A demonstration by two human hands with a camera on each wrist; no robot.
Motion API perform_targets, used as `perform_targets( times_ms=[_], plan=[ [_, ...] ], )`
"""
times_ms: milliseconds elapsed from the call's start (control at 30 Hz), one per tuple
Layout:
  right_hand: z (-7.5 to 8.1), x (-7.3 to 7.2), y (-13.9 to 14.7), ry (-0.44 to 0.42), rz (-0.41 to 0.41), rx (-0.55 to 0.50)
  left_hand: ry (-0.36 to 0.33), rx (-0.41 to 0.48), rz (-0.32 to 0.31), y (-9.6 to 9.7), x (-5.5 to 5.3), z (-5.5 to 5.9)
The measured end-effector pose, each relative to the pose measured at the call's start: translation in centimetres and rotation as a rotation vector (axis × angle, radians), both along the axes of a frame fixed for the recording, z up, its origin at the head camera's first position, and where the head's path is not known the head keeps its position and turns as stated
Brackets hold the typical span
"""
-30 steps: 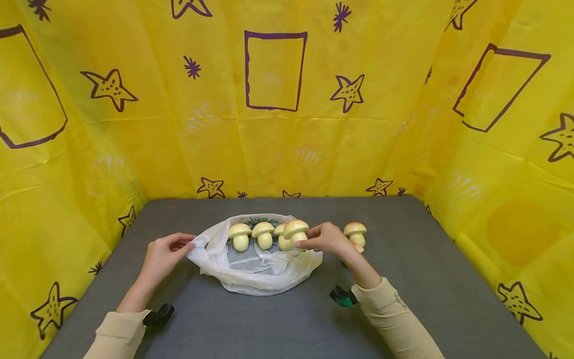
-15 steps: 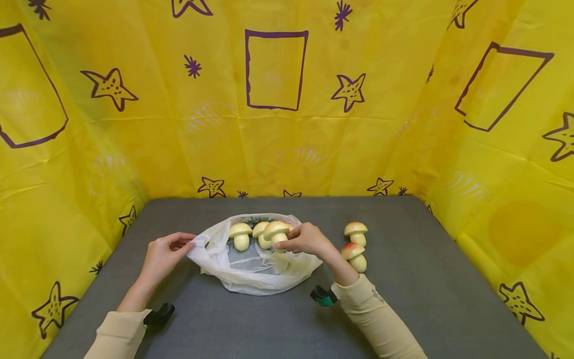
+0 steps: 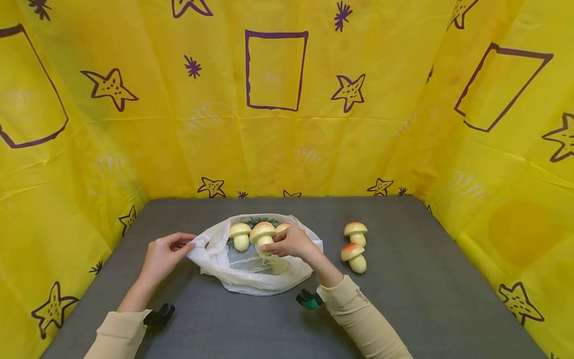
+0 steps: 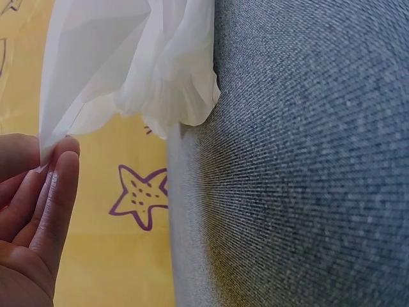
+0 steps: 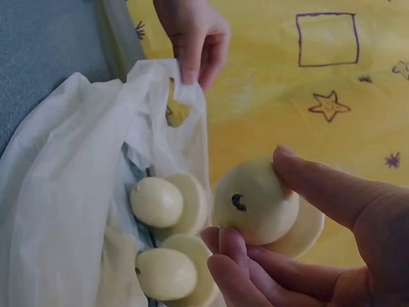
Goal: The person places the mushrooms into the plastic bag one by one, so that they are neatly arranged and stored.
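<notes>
A white plastic bag point(image 3: 264, 284) lies on the table with its mouth spread wide. My left hand point(image 3: 163, 255) pinches its left edge between thumb and fingers; the left wrist view shows the bag's film point(image 4: 96, 64) drawn up to the fingertips. Over the opening, my right hand point(image 3: 294, 243) holds a toy mushroom point(image 3: 262, 231) by the stem, cap away from me. Inside the bag sit a pale mushroom point(image 3: 240, 237) at the left and another mushroom point(image 3: 283, 227) partly hidden by my right hand. The right wrist view shows the held mushroom's stem point(image 5: 252, 198) with a dark mark on its end.
To the right of the bag, two more mushrooms lie on the grey table: a far mushroom point(image 3: 356, 233) and a nearer, redder-capped mushroom point(image 3: 354, 257). Yellow cloth point(image 3: 278, 149) with purple drawings encloses the table at the back and both sides.
My right hand has carried the mushroom leftward, from the bag's right side to above its middle. The nearer mushroom on the table has come into full view. My left hand stays put.
</notes>
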State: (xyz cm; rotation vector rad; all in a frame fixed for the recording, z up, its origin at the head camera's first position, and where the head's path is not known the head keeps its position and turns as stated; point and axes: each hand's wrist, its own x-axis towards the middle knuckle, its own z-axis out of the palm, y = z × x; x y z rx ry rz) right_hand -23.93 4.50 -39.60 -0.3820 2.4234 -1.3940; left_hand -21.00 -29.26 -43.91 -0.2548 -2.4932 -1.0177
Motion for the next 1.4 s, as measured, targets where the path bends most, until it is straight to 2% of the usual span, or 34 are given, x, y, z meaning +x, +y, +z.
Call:
perform_targets(
  times_ms=[400,600,933,1400],
  plan=[
    [-1.1,-0.2,-2.1,-0.025,-0.002,-0.017,-0.005,-0.006,-0.001,0.1,0.0,0.0],
    [-1.6,0.0,-3.1,-0.045,-0.032,-0.041,-0.022,-0.006,0.004,0.1,-0.1,0.1],
    [-2.7,0.4,-4.5,-0.020,-0.041,0.044,-0.026,-0.008,0.002,0.1,-0.1,0.2],
    [-4.6,0.7,-5.5,0.048,0.014,0.172,-0.035,-0.007,0.007,0.2,0.0,0.2]
  ],
)
